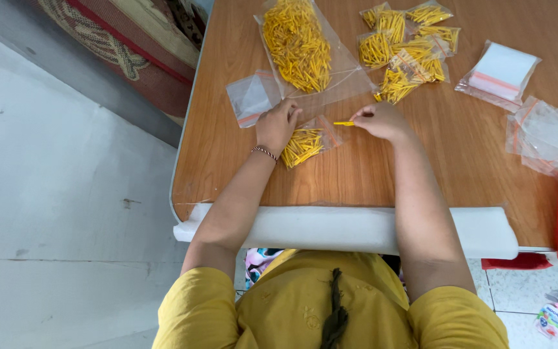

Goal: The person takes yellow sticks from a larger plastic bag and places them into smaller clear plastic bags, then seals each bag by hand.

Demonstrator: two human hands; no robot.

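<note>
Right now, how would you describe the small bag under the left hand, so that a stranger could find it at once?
On the wooden table, look at the near middle, just beyond the white foam edge pad. There the left hand rests on a small clear bag partly filled with yellow sticks. Unlike the big full bag and the far pile of filled small bags, it lies alone, nearest the person.

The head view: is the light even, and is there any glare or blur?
Head view: soft, even light, only faint shadows under the left hand and right hand; mild glare on the clear plastic bags; wooden table sharp; edges look slightly bent.
</note>
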